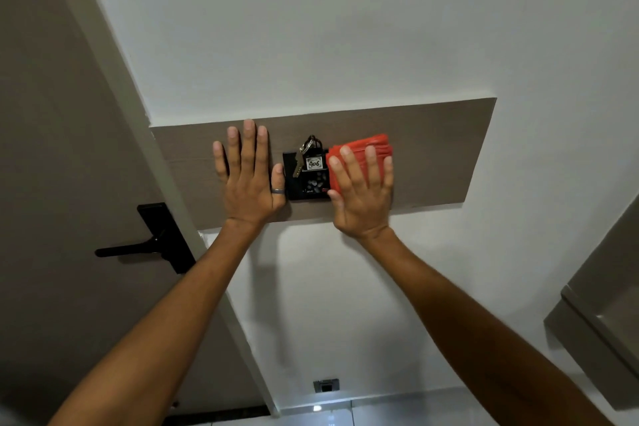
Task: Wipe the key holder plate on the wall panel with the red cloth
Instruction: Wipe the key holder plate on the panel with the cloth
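Wall panel: a long brown board on the white wall, long axis running left to right.
Left hand: grip spread flat, fingers up, palm on the panel toward its left end, thumb touching the plate's left edge.
Right hand: grip spread flat, pressing the cloth to the panel.
Red cloth: folded pad under the right hand, touching the plate's right edge.
Key holder plate: small and black, between both hands, mid-left on the panel, keys with a tag hanging on it.
Key relation: plate lies directly left of the cloth; the right hand would likely sweep leftward.
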